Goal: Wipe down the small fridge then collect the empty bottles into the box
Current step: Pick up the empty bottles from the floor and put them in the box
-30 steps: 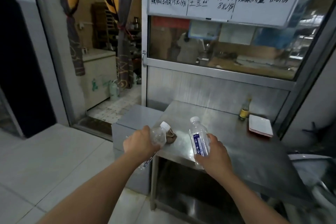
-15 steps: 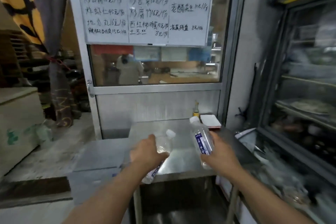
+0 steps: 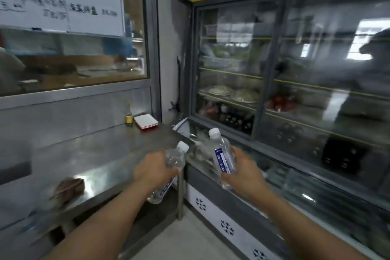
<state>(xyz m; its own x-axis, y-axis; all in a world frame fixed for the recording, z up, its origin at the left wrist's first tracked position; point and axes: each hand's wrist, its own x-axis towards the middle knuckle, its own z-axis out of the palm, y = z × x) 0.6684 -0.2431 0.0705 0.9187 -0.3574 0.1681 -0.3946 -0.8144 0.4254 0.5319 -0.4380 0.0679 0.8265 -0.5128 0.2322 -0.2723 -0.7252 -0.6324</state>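
Two clear plastic bottles with white caps are held above the right end of a steel table (image 3: 88,154), one per hand. A brown crumpled rag (image 3: 67,189) lies far left on the table; a small dark sauce bottle (image 3: 129,117) and white square plates (image 3: 146,121) sit at its back. The left hand (image 3: 153,172) grips the tilted bottle (image 3: 175,157), fingers curled round it. The right hand (image 3: 240,170) clasps the blue-labelled bottle (image 3: 223,154), nearly upright, before a glass-fronted display fridge (image 3: 295,90)

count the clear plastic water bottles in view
2: one bottle held in the left hand, one labelled bottle in the right hand. More may sit unseen inside the blurred fridge.
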